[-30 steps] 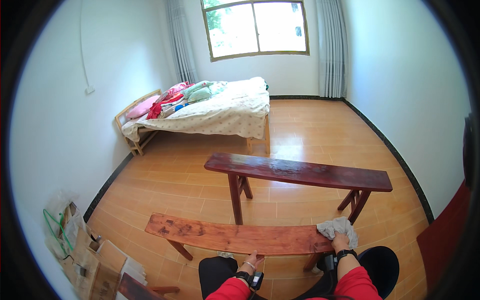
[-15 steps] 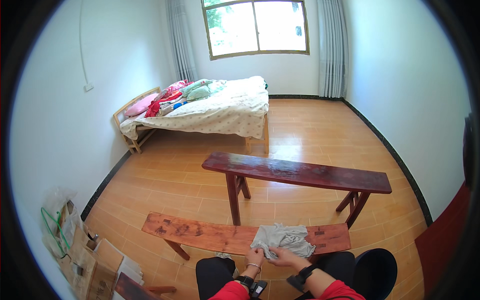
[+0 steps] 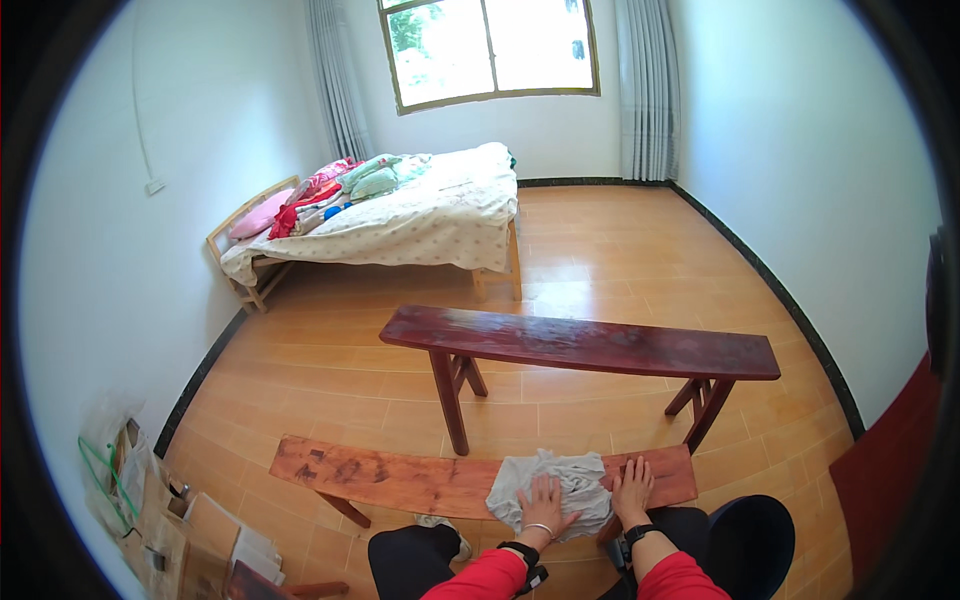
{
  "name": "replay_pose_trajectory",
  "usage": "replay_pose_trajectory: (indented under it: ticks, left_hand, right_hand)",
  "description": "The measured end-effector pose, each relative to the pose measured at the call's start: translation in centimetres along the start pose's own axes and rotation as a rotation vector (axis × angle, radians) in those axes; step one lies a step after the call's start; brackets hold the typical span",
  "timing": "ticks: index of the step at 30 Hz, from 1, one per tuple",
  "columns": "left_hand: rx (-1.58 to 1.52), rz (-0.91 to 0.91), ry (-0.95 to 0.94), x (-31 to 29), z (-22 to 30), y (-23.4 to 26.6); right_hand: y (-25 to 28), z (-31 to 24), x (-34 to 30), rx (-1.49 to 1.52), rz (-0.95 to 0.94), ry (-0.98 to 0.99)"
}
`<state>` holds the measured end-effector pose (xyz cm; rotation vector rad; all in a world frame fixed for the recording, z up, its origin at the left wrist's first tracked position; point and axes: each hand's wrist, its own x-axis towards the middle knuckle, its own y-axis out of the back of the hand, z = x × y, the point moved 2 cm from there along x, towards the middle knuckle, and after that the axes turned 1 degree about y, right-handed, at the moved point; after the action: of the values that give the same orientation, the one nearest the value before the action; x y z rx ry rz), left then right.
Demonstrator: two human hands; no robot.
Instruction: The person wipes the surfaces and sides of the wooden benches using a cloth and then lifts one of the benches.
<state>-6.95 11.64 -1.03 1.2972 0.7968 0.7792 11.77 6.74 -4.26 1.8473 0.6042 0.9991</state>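
A crumpled light grey cloth (image 3: 565,470) lies spread on the right part of a reddish-brown wooden bench (image 3: 390,474) close in front of me. My left hand (image 3: 545,506) rests flat on the cloth with its fingers spread. Just to the right of the cloth, my right hand (image 3: 633,490) lies on the bench top, its fingers stretched out, near or touching the cloth's right edge. Neither hand grips anything.
A darker red bench (image 3: 580,340) stands parallel beyond the near one. A bed (image 3: 400,230) with piled bedding is at the far left. Cardboard boxes (image 3: 190,550) stand at lower left. A dark round tub or stool (image 3: 755,550) sits by my right leg.
Both hands held the cloth's near edge close together; now they are apart and flat, the left on the cloth, the right on the bench. The cloth has been shifted and spread. The view has turned slightly.
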Motion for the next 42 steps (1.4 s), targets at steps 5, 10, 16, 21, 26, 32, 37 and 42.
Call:
replay_pose_trajectory:
  ticks: [5,10,16,21,26,32,37,42]
  left_hand:
    - [-0.011,0.114,-0.048,1.6,-3.5,-0.5]
    - [0.042,0.221,0.107,2.5,-11.4,-1.3]
    - [0.056,0.227,0.507,1.0,-25.2,0.0]
    - [-0.010,0.174,0.854,-0.9,-33.2,0.7]
    - [-0.013,0.224,0.965,0.4,-32.9,0.9]
    - [-0.114,0.197,0.701,0.7,-29.9,0.2]
    - [-0.180,0.182,0.417,2.2,-17.6,-0.7]
    - [-0.186,-0.033,-0.056,1.2,-5.7,1.0]
  right_hand:
    - [-0.3,0.7,1.8,0.328,0.060,-0.157]
    - [-0.9,0.2,1.9,0.282,0.110,-0.144]
    - [-0.5,0.8,1.4,0.204,0.096,-0.086]
    - [-0.8,0.5,1.1,0.098,0.037,-0.069]
    - [-1.9,0.5,1.6,-0.049,0.037,-0.058]
    - [-1.2,-1.3,1.8,-0.030,-0.003,-0.045]
    - [-2.3,-0.6,1.4,-0.093,0.022,-0.003]
    - [-2.4,0.2,1.3,-0.131,0.001,-0.013]
